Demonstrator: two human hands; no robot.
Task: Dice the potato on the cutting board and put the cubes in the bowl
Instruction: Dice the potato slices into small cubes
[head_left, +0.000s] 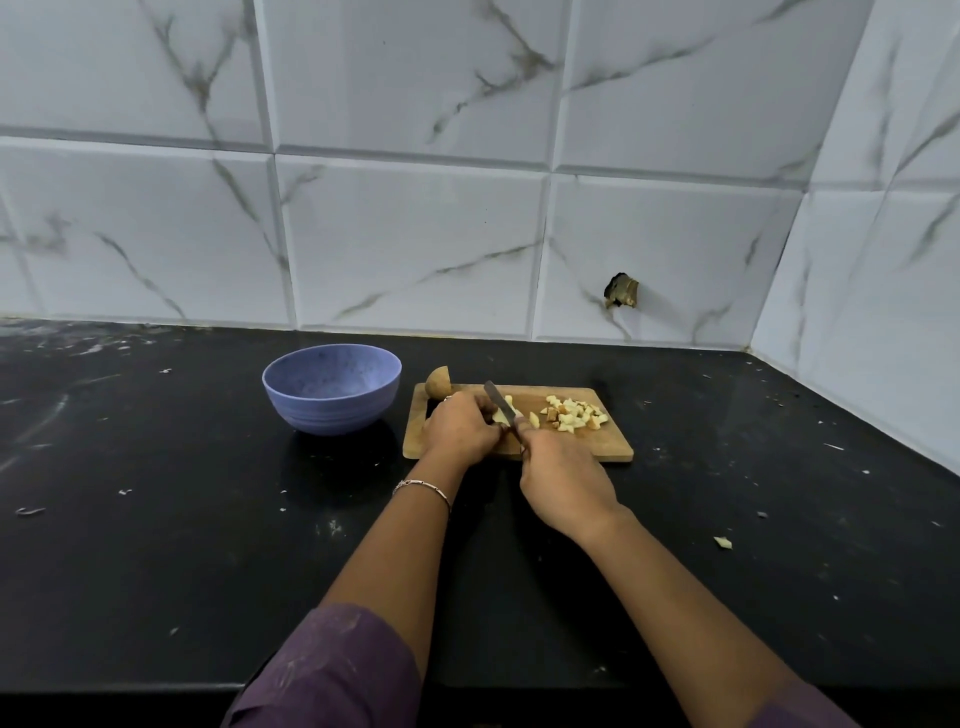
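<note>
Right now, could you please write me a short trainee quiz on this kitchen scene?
1. True or false: the round blue speckled bowl already holds pale diced potato cubes.
2. Fill in: the left hand steadies a pale potato piece on the rectangular wooden ____.
3. Which holds the dark-bladed knife? A left hand; B right hand; C neither.
Key: 1 false; 2 cutting board; 3 B.

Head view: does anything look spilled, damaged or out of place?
Yes. One potato piece lies on the black counter, off the cutting board to its near right. A wall tile has a broken hole. Pale scraps speckle the counter.
</note>
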